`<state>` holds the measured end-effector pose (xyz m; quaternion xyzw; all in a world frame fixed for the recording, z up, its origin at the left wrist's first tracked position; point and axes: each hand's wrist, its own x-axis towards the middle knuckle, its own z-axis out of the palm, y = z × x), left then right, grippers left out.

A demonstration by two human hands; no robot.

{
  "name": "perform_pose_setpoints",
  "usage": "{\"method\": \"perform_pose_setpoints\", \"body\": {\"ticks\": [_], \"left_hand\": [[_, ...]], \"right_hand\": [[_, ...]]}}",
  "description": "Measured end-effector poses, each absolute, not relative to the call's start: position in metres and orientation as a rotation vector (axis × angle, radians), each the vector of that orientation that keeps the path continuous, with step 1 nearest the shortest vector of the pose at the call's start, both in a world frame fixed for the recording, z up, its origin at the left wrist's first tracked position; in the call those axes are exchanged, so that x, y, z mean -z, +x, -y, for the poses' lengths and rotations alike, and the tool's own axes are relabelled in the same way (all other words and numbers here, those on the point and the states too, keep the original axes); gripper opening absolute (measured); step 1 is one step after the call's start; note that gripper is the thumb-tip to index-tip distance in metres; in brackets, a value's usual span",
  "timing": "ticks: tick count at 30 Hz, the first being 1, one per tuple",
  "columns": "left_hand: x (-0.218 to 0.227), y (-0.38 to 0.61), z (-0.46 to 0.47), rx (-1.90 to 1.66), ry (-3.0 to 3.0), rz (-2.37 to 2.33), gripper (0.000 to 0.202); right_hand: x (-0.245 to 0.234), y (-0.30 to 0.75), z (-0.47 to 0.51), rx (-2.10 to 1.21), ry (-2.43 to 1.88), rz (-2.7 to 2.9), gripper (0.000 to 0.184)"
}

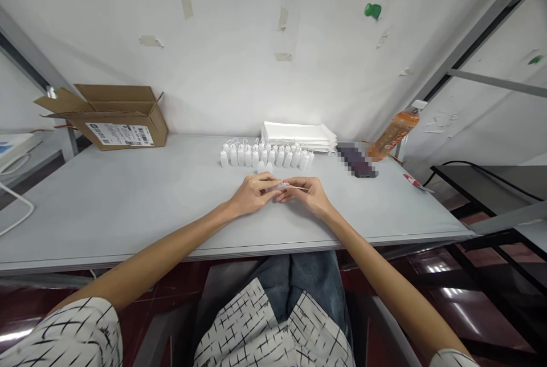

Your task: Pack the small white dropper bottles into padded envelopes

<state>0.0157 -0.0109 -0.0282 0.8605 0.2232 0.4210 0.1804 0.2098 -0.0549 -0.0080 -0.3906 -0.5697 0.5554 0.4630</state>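
My left hand (253, 194) and my right hand (305, 194) meet at the middle of the grey table (128, 202). Both pinch one small white bottle (282, 186), with a thin white stick or cord (298, 187) running from it across my right fingers. Just beyond my hands stands a row of several small white bottles (265, 156), some with thin loops on top. Two more small bottles sit right behind my left fingers.
A stack of white flat packets (299, 135) lies behind the bottle row. An open cardboard box (113, 119) stands at the back left. A dark phone (358, 160) and a tilted orange drink bottle (395, 132) are at the back right. A metal frame post rises on the right.
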Motion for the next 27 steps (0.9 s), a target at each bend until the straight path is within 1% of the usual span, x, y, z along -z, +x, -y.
{"method": "perform_pose_setpoints", "body": {"ticks": [5,13,21,27], "left_hand": [[0.0281,0.0151,0.0158,-1.199,2.595,-0.549,0.025],[0.0274,0.0157,0.014,-1.282,2.54,-0.682,0.025],[0.0246,0.0133,0.0147,-1.314,2.615,-0.616,0.024],[0.0266,0.0115,0.015,-1.261,2.65,-0.574,0.024]], "right_hand": [[0.0077,0.2101,0.0529,-1.404,-0.969,1.359,0.037],[0.0092,0.215,0.051,-1.382,-0.933,1.354,0.048],[0.0099,0.2137,0.0507,-1.39,-0.909,1.407,0.042],[0.011,0.2132,0.0515,-1.39,-0.921,1.441,0.04]]}}
